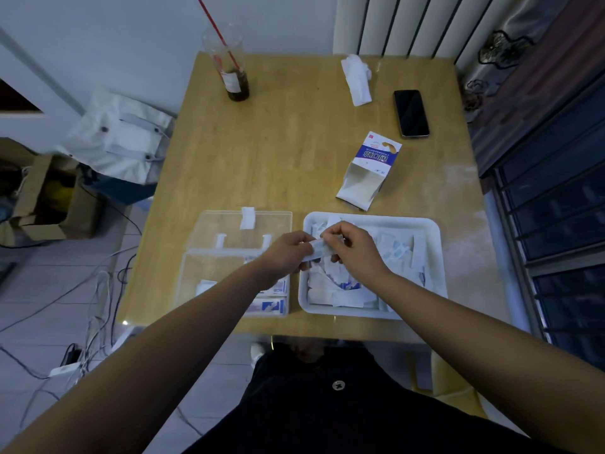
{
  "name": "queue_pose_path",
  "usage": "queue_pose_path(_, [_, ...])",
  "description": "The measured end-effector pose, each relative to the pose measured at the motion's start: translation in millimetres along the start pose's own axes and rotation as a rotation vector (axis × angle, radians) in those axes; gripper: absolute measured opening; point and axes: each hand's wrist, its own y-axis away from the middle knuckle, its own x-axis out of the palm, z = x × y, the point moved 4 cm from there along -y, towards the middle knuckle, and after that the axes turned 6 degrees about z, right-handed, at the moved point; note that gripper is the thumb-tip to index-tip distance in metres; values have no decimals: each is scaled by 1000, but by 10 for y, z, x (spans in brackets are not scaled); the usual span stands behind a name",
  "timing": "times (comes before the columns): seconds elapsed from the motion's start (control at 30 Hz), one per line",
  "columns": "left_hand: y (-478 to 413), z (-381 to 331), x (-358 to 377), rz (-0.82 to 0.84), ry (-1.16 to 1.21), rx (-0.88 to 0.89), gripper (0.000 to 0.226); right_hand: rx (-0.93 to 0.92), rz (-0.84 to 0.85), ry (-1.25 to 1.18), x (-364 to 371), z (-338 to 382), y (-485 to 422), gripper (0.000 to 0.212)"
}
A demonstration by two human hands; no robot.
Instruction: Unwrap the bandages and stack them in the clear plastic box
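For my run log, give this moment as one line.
unwrapping | left hand pinches bandage | right hand pinches bandage | over white tray | clear plastic box open

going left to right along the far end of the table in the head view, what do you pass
tall glass with a red straw → crumpled white tissue → black phone. The bandage carton lies nearer and spans both tissue and phone, so it is left out.

Looking down on a wooden tabletop (294, 142), facing a pale wall (114, 34) and white radiator (409, 24); catching cables (98, 303) and a cardboard box (36, 221) on grey floor (42, 283) tiles left, a barred window (556, 204) right.
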Motion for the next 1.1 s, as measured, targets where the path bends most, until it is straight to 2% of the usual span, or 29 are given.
queue_pose_path(0.07, [104,42,-124,53,-98,7,15,-5,26,10,119,60,0,8])
queue_pose_path(0.17, [255,158,-395,2,-187,5,17,-32,143,105,371,144,5,14])
queue_pose_path(0.33, [460,393,-735,-28,-332,-23,18,-129,227,313,738,312,-34,20])
queue_pose_path(0.47, [607,562,-953,-29,-442,-54,18,-96,340,353,1041,393,-68,24])
queue_pose_path(0.53, [666,628,-1089,-115,-478,-58,19,-84,333,362,1152,412,-121,22])
queue_pose_path(0.63, [791,718,-1394,-448,-528,-56,22,-48,285,308,1273,423,-202,17])
queue_pose_path(0.7, [875,822,-1582,-585,-512,-75,22,-17,289,314,1408,407,-232,17])
queue_pose_path(0.8, [952,948,-1700,-631,-435,-84,21,17,311,352,1622,365,-251,19])
queue_pose_path(1.1, [1008,1095,-1693,-592,-381,-11,18,74,340,626,1999,198,-280,15])
